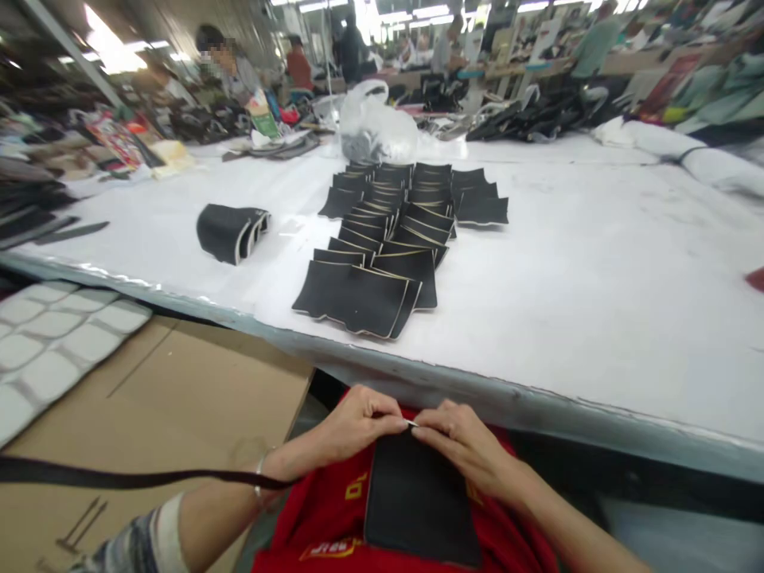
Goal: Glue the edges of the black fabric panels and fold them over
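Note:
A flat black piece (421,497), leather-like, lies over the red cloth (322,509) on my lap. Along its top edge, my left hand (373,418) pinches with thumb and fingers. Close beside it, my right hand (459,438) pinches the same edge, and a thin pale strip of that edge shows between the fingertips. On the table ahead, overlapping rows of black pieces (358,298) with pale edges are spread out. Farther left stands a small curled stack of black pieces (224,231).
The white table (573,278) has its edge just beyond my hands. A dark strap (143,477) crosses by my left forearm. Cardboard (220,390) and a patterned pad (60,334) lie at left. A plastic bag (379,127) stands behind the pieces; people work farther back.

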`<state>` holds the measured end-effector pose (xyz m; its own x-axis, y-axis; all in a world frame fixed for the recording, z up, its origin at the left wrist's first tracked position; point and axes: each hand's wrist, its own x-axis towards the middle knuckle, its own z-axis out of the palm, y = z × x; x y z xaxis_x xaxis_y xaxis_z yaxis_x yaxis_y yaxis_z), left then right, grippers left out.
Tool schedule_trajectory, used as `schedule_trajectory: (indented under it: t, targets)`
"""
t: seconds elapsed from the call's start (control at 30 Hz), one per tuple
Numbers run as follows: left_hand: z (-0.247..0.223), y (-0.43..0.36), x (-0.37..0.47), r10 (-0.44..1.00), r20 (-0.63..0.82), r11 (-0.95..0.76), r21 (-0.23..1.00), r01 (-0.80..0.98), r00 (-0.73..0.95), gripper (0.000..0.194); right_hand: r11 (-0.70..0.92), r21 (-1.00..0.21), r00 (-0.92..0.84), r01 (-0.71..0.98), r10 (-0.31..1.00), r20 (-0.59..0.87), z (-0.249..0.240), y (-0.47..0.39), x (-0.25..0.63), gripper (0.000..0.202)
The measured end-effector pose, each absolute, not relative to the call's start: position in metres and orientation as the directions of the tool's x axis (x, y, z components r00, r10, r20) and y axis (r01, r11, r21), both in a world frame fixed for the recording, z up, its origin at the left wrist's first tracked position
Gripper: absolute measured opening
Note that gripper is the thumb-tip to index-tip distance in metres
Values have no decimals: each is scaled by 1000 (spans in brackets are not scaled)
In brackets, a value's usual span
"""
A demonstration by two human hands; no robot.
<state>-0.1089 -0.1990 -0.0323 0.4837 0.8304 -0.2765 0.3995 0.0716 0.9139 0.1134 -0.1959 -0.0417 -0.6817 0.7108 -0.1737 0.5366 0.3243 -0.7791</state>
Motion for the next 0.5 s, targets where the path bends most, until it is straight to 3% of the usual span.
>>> schedule_trajectory:
  t: [0.07, 0.2, 0.3, 0.4, 0.47, 0.5]
  targets:
    - [-30, -197, -114, 824, -291, 134, 934, 331, 486, 28, 284, -800, -650, 528, 741, -166, -38, -192, 113, 41]
    - [-21, -201, -122, 759, -353, 360, 928, 99, 547, 45, 176, -883, -563, 435, 818, -115, -30, -181, 104, 48]
    - [-3, -202, -133, 773, -368, 405, 913, 44, 517, 42, 280, -878, -550, 389, 835, 22, -24, -170, 96, 39]
    - [36, -191, -165, 907, -327, 280, 939, 200, 265, 45, 453, -800, -452, 394, 853, 260, -17, -159, 98, 40]
    - [68, -177, -198, 992, -126, 124, 875, 469, -27, 44, 488, -760, -363, 430, 864, 349, -14, -152, 106, 46]
    - [82, -168, -217, 976, 50, 98, 764, 638, -210, 42, 486, -750, -328, 449, 870, 368, -13, -149, 111, 46]
